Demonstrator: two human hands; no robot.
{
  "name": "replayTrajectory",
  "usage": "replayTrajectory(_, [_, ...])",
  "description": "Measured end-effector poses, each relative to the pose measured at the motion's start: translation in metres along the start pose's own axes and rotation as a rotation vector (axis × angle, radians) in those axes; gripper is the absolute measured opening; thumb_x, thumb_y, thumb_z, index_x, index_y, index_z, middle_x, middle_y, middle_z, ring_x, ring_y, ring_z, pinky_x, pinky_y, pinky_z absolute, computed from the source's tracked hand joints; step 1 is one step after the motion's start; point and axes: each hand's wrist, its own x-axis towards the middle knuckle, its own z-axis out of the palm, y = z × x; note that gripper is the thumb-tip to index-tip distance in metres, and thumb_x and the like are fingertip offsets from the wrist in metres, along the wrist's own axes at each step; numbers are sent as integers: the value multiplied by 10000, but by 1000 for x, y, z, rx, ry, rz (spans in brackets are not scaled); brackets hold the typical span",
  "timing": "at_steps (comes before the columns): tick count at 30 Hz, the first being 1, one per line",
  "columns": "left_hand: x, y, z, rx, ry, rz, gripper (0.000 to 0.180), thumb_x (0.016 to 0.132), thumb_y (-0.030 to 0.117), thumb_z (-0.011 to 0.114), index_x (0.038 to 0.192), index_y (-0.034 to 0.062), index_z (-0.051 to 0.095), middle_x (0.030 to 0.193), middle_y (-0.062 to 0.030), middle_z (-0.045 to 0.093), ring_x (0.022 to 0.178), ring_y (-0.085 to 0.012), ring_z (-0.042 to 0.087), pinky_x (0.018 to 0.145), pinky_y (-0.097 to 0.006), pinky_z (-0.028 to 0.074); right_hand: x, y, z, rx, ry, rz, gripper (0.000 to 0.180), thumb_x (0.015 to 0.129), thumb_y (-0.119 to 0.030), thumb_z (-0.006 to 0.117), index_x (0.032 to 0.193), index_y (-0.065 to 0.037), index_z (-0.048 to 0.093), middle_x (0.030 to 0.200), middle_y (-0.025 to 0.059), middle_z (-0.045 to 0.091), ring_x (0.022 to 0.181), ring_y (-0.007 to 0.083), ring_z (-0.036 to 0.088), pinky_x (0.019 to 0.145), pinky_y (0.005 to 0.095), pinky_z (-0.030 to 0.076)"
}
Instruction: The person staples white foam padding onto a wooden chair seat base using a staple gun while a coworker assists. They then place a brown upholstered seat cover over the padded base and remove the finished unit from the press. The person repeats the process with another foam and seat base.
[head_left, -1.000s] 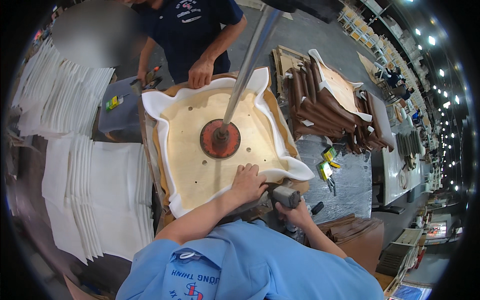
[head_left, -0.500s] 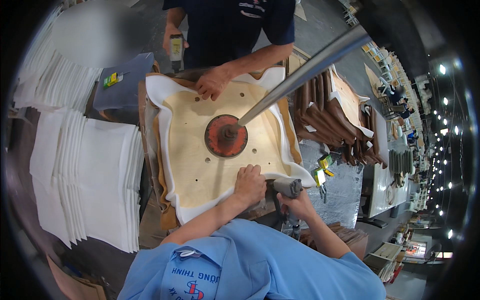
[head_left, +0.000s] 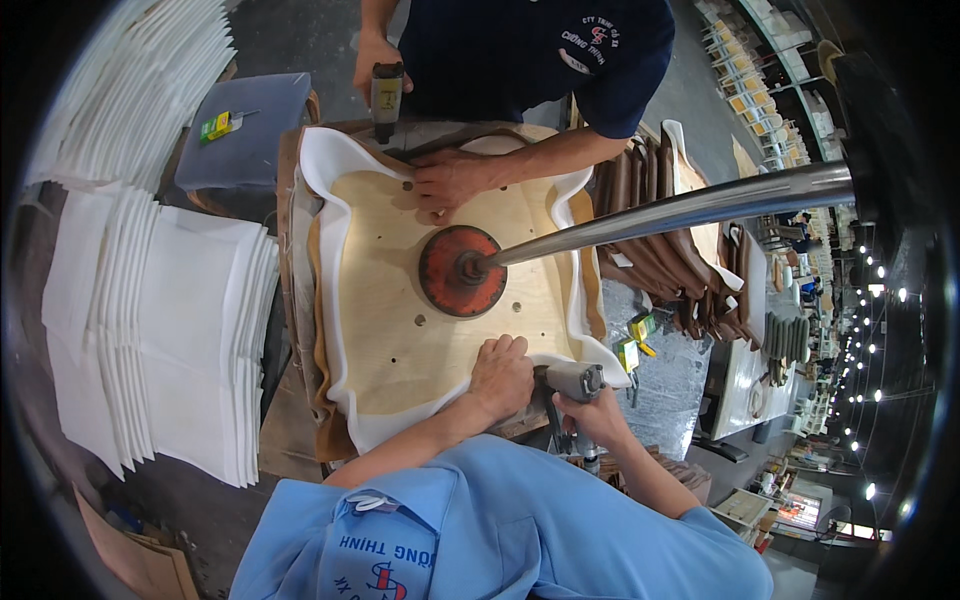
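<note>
A pale plywood seat panel [head_left: 390,290] lies face up, with white foam padding [head_left: 335,340] and a brown cover [head_left: 335,435] around its edges. At the near edge, my left hand [head_left: 503,380] is closed, its knuckles on the panel and its fingers curled over the foam edge; the thumb is hidden. Just right of it, my right hand [head_left: 597,415] grips a grey staple gun [head_left: 575,381], its nose at the near edge of the panel. A red round press plate [head_left: 445,270] on a metal rod [head_left: 660,215] rests on the panel's middle.
Across the panel, a co-worker's hand [head_left: 455,185] works at the far edge; their other hand holds a staple gun [head_left: 386,95]. White foam sheets [head_left: 200,330] are stacked at left, brown covered seats [head_left: 670,240] at right. Yellow-green boxes [head_left: 628,353] lie on a silvery surface.
The view has shifted slightly, so the rod slants lower to the right. The co-worker's hand on the far edge has shifted. My hands and staple gun stay almost in place at the near edge.
</note>
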Motion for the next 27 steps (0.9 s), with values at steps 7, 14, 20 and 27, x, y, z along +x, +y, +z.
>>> replayTrajectory(7, [1,-4,2,-21,38,7,157,882,232,755,853,84,798,1059,-107,643,1125,-311,580,988,-482,435,-3,-2,3,37,24,7,307,1009,-156,835,1234,9,708,850,34,702,593,141,677,519,315,516])
replayTrajectory(14, [2,-2,5,-23,76,-1,125,854,218,773,826,96,771,1062,-106,647,1115,-308,580,970,-471,433,2,-11,6,-19,27,-6,301,980,-104,819,1222,33,705,919,54,701,606,156,671,524,334,547])
replayTrajectory(20, [1,-1,6,0,80,8,142,804,226,815,852,94,793,1073,-104,649,1124,-317,585,967,-475,443,7,-9,6,-109,35,-14,322,977,-157,849,1209,23,718,805,48,700,578,154,667,509,333,518])
replayTrajectory(27, [3,3,9,79,63,25,136,822,228,820,872,101,818,1101,-106,670,1135,-315,602,954,-474,468,7,-6,-1,-142,19,42,378,974,-174,863,1266,6,705,814,53,725,595,147,674,529,333,528])
